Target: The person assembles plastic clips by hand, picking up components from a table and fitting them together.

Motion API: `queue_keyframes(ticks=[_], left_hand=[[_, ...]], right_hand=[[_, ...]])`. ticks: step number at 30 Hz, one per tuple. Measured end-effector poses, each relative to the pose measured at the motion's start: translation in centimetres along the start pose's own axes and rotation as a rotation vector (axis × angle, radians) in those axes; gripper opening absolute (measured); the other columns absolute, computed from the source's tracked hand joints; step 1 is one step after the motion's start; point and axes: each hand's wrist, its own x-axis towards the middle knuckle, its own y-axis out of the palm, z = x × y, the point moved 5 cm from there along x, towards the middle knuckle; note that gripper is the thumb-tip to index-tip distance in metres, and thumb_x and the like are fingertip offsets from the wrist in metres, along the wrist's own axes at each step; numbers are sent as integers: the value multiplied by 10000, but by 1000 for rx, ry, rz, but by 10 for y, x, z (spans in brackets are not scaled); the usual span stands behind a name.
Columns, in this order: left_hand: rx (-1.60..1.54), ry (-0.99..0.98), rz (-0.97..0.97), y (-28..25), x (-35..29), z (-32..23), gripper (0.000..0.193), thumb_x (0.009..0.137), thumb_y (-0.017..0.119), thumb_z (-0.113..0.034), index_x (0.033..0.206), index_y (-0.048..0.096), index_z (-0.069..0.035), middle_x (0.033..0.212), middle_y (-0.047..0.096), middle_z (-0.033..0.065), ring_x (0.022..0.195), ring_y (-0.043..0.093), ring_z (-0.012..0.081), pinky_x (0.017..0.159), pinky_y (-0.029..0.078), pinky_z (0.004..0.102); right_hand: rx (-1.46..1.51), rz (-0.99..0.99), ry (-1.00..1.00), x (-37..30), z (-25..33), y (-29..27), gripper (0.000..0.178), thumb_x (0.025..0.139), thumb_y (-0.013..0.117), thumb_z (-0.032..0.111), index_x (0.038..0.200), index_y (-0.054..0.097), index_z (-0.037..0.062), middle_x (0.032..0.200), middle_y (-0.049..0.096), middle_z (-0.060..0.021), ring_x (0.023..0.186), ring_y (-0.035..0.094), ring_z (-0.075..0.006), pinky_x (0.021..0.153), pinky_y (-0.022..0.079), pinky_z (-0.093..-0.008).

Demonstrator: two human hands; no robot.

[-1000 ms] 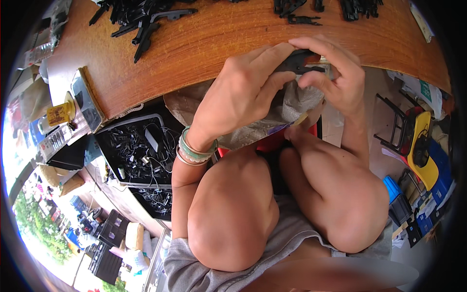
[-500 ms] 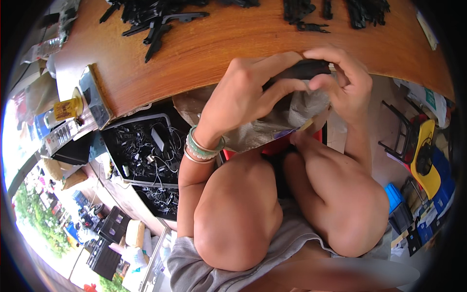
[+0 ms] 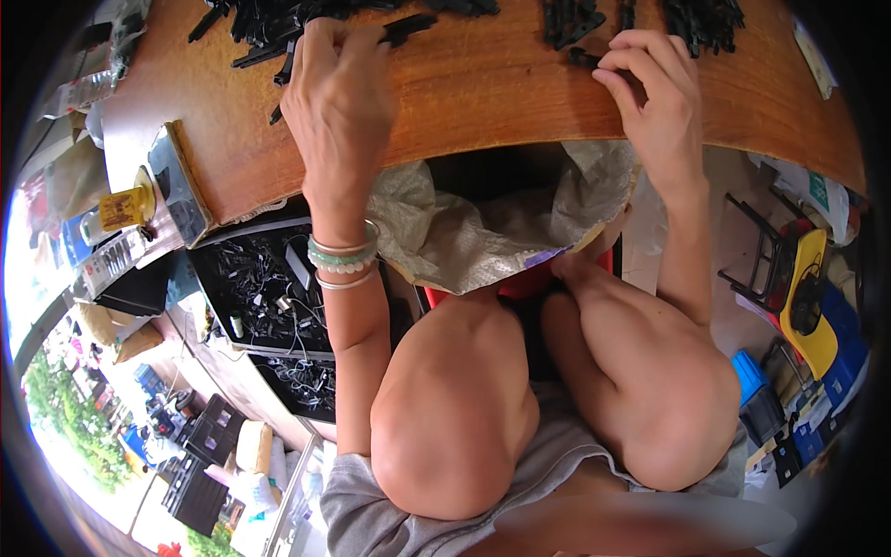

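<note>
While right hand pinches a black part, left hand at black pile, grip unclear

Green and whitish bracelets at the left wrist, grey clothing.

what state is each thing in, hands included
Left hand: at the heap of black parts, blurred, grip unclear
Right hand: fingertips at a small black part, grip unclear
Heap of black parts: loose, jumbled
Woven sack: mouth open
Tray: uncovered, filled with small parts and cables
Bracelets: worn on left wrist
</note>
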Motion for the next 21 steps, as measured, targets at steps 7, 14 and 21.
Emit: queue_keyframes(ticks=[7,14,21], left_hand=[[-1216,-505,267,10,-13,-51,74,866,618,-25,842,611,45,789,656,86,615,584,105,542,453,233],[-1218,-439,495,7,-15,-68,261,845,666,-65,1083,636,38,799,645,64,606,560,90,527,446,223],[-991,-257,331,-2,-17,-81,305,778,692,9,1076,645,55,754,681,78,653,647,100,571,523,230]], right_hand=[[689,138,189,-4,33,-7,145,800,687,2,933,631,13,887,601,-64,700,571,-152,581,448,-248],[668,-19,148,-8,37,-17,155,749,739,10,887,668,13,828,672,-69,691,629,-152,598,491,-257],[618,-150,236,-15,36,-19,218,743,756,54,934,662,10,880,673,-82,756,641,-190,666,503,-268]])
